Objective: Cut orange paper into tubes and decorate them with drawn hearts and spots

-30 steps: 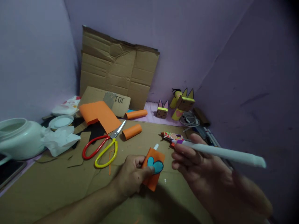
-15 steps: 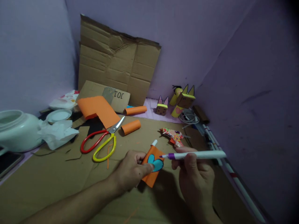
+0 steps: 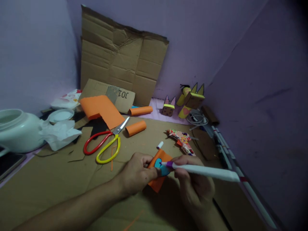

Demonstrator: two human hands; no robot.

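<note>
My left hand (image 3: 138,175) grips a small piece of orange paper (image 3: 157,186), thumb pressed on its front. A blue heart (image 3: 158,163) with a dark outline shows on that paper, partly covered by the thumb. In my right hand (image 3: 196,183) is a white marker (image 3: 207,171) with a purple collar, its tip at the heart's upper part. A small white marker cap (image 3: 160,145) lies on the cardboard just beyond the paper. Left of my hands rest scissors (image 3: 106,144) with one red and one yellow handle, blades apart.
Two orange paper rolls (image 3: 136,128) and a larger orange sheet (image 3: 103,110) lie behind. A flower-patterned glue gun (image 3: 181,139) is beyond my right hand. Paper animal figures (image 3: 168,109) stand at the back. A white pot (image 3: 21,131) and crumpled tissue (image 3: 61,134) sit left.
My right hand has brought the marker tip leftward from the paper's right edge onto the heart, and the marker's back end has dropped. My left hand still holds the paper.
</note>
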